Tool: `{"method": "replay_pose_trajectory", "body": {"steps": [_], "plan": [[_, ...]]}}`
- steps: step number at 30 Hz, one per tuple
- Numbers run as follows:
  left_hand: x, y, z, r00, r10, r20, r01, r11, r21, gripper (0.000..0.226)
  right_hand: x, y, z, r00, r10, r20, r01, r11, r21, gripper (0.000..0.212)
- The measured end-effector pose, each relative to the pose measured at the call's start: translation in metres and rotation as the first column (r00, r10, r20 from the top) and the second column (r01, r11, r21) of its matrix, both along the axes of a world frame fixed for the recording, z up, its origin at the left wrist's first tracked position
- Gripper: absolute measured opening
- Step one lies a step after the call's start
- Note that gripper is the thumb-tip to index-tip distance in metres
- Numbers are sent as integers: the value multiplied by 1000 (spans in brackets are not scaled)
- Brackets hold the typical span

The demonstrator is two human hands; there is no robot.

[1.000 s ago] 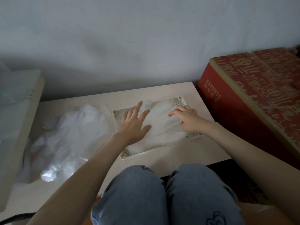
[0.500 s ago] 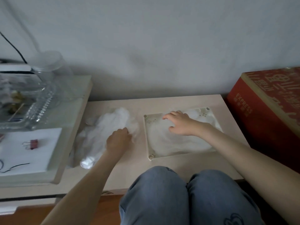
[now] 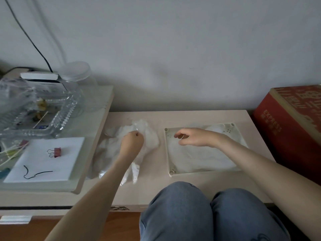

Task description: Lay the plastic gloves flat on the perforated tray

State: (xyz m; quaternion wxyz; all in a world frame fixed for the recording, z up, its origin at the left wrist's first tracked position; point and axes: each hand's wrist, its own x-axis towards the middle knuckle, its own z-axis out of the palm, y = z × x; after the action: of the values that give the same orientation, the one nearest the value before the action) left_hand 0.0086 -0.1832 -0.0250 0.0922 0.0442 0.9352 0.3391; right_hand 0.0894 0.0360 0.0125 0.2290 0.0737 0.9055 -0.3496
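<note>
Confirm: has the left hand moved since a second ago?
Yes. The left hand has come off the perforated tray and gone leftward. It now grips the pile of gloves beside the tray's left edge.

Dim, cool grey overall; soft, diffuse light, source out of view. Broad soft shadow on the wall (image 3: 173, 94) just above the low table (image 3: 199, 117). Faint sheen on the glass dish (image 3: 66, 117) and the clear jar (image 3: 78, 79). Slight blur at the left hand (image 3: 132, 141); plastic gloves (image 3: 151, 138) pale, low in contrast. Wide-angle bending of straight lines toward the frame edges.
</note>
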Motion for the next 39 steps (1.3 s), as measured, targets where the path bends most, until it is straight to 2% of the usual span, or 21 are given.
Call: {"method": "replay_pose_trajectory", "body": {"steps": [4,8,13,15,17,19,20,22,24,25,26,28,29,32,34,37,39], "plan": [[-1,-2,2,997,28,73,-36,993,108,29,-6,-11,4,999,-31,19,33,991,-127,35],[-4,-6,-1,997,14,73,-23,993,117,25,-13,-23,8,998,-61,-2,58,962,-266,32],[-1,-5,7,999,12,43,-18,992,123,23,-20,-47,22,988,1,-154,-72,885,-461,54],[-1,-8,10,999,41,34,-46,989,139,25,-26,-63,25,981,43,-188,-129,872,-473,51],[-1,-13,14,994,97,51,-106,969,224,24,-34,-75,25,979,14,-202,-96,911,-401,40],[-3,-17,18,977,155,147,-206,869,451,19,-41,-79,18,977,-104,-189,35,941,-336,33],[-4,-17,23,964,163,210,-255,795,551,16,-44,-80,13,968,-188,-164,115,920,-375,34],[-4,-17,35,939,98,331,-314,642,699,15,-48,-81,7,927,-370,-63,279,791,-544,37],[-8,-16,47,910,-72,408,-340,432,835,21,-49,-81,5,895,-443,56,349,615,-707,42],[-12,-14,56,900,-148,410,-342,344,875,24,-49,-80,9,891,-444,91,357,564,-745,45],[-13,-12,60,893,-189,409,-344,301,889,25,-47,-80,11,896,-427,120,352,519,-779,46],[-14,-4,69,883,-239,405,-333,289,897,16,-45,-75,22,925,-349,152,303,435,-848,40],[-14,0,73,878,-288,383,-310,269,912,12,-45,-70,24,932,-320,170,287,362,-887,39],[-3,17,85,804,-551,224,-181,131,975,24,-39,-52,27,943,-277,185,232,149,-961,28],[3,28,88,780,-582,227,-204,107,973,30,-33,-36,27,936,-292,199,220,41,-975,34],[8,42,82,738,-608,293,-339,41,940,39,-25,-10,25,931,-321,171,193,40,-980,49],[7,49,78,699,-646,306,-413,-15,911,40,-19,6,28,918,-362,160,205,88,-975,37]]}}
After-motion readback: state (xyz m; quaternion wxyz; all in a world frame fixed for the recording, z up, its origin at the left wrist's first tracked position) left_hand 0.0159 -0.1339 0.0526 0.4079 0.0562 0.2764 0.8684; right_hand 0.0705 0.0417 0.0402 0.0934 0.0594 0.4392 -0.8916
